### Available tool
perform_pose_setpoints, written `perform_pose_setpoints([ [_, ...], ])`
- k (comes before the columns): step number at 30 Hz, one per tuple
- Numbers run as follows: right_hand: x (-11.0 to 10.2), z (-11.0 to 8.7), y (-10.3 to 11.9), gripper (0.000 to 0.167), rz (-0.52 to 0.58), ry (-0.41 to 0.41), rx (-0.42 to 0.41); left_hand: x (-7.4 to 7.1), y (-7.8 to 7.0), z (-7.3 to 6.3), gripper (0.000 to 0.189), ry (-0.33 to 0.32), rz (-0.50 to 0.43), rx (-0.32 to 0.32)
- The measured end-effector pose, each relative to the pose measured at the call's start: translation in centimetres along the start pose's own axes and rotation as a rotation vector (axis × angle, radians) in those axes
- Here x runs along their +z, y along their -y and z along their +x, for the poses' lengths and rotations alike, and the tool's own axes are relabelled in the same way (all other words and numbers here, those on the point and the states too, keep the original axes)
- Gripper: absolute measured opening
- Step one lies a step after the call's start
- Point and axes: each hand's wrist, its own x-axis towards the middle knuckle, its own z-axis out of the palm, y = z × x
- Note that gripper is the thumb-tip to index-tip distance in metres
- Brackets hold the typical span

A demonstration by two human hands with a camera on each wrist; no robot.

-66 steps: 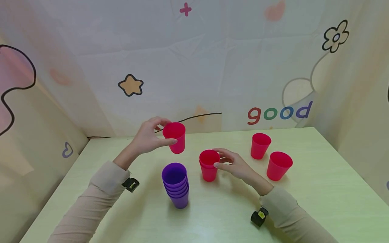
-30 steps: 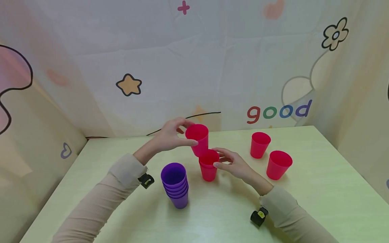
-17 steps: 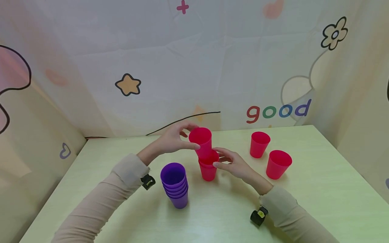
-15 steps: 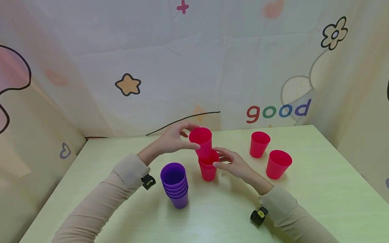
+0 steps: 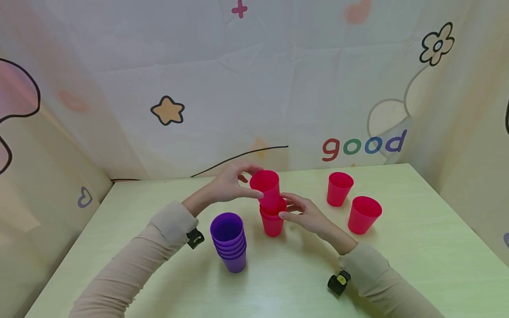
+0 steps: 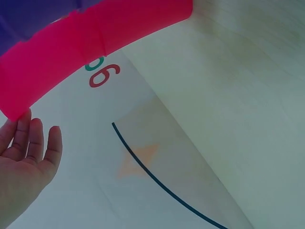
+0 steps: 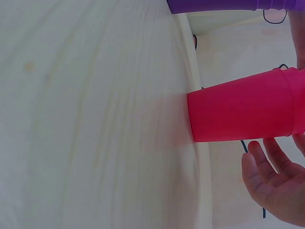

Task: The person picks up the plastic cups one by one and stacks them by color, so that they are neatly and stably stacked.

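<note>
In the head view my left hand (image 5: 228, 184) pinches a red plastic cup (image 5: 265, 189) near its rim, thumb in front. Its lower part sits inside the top of a short red cup stack (image 5: 272, 226) on the table. My right hand (image 5: 308, 215) holds that stack from the right, thumb and fingers around the upper rim. The left wrist view shows the left hand's fingertips (image 6: 25, 114) at the rim of the upper cup. Seen from the right wrist, the red stack (image 7: 238, 112) stands on the table with the right hand (image 7: 281, 186) at its upper part.
A stack of several purple cups (image 5: 234, 260) stands just left and in front of the red stack. Two single red cups, one farther back (image 5: 339, 191) and one nearer (image 5: 363, 216), stand upright to the right. A printed cloth (image 5: 254, 88) hangs behind the table (image 5: 294, 282).
My left hand has carried the red cup rightward from behind the purple stack, then lowered it into the red stack. The right hand has stayed at the stack throughout.
</note>
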Motion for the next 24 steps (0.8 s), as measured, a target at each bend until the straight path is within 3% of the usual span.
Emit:
perform_pose_setpoints([
  [12,0.0,-0.1,0.2,0.065,-0.005,0.001,-0.005,1.3,1.0,-0.3,0.055,0.077,-0.029,-0.037],
  [24,-0.1,-0.2,0.2,0.062,-0.004,0.012,-0.038,2.4,2.7,-0.2,0.049,0.113,-0.028,0.013],
])
